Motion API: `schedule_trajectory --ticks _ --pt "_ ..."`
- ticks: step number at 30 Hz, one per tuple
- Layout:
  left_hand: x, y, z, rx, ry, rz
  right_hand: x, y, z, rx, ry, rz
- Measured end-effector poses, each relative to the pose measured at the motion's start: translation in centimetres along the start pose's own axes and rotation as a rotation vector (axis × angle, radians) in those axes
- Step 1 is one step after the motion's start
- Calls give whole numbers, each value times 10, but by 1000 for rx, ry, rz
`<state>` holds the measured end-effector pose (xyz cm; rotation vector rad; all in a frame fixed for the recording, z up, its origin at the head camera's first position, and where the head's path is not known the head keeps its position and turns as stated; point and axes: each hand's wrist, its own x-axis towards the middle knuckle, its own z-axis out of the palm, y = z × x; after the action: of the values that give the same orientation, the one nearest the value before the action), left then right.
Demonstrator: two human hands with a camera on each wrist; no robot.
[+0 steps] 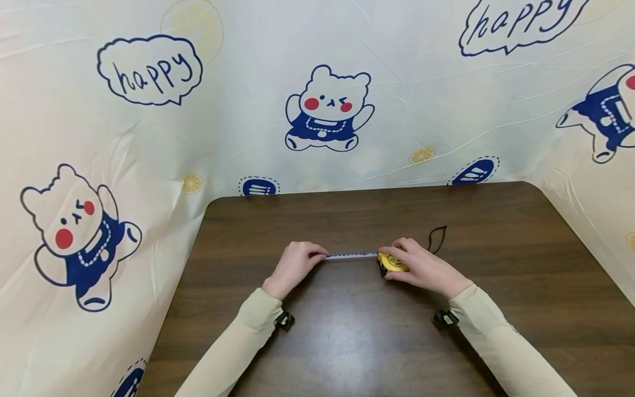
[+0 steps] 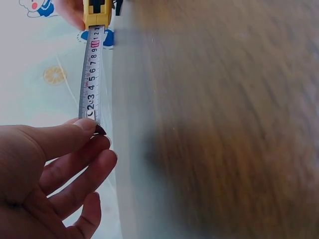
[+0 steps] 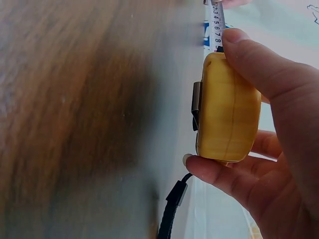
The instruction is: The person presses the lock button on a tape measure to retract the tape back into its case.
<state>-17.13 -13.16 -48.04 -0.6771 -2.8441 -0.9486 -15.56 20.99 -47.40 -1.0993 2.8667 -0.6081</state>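
Observation:
My right hand point(image 1: 421, 266) grips the yellow case of a tape measure point(image 1: 395, 262), with the thumb along one end and fingers at the other in the right wrist view. A stretch of white blade point(image 1: 352, 256) runs out of the case toward the left. Its hooked end is pinched between thumb and fingertip of my left hand point(image 1: 296, 266). In the left wrist view the printed numbers on the blade point(image 2: 91, 74) run from about 2 near the thumb to a red-marked 10 and beyond near the case. A black wrist strap point(image 3: 172, 209) hangs from the case.
Both hands are over a dark brown wooden table point(image 1: 347, 342). Behind it and at both sides hangs a pale cloth point(image 1: 238, 110) printed with bears, lemon slices and "happy" bubbles. Small black devices point(image 1: 445, 318) sit at both wrists, on cream sleeves.

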Motion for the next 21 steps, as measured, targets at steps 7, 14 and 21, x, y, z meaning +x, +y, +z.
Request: schedule_trajectory --ticks 7,14,21 --pt "2 2 3 -3 1 0 3 -2 2 -19 13 -12" --pt "3 5 5 -10 0 20 5 -4 2 -16 10 -10" --pt "5 7 8 -3 7 42 7 -4 5 -8 14 -16"
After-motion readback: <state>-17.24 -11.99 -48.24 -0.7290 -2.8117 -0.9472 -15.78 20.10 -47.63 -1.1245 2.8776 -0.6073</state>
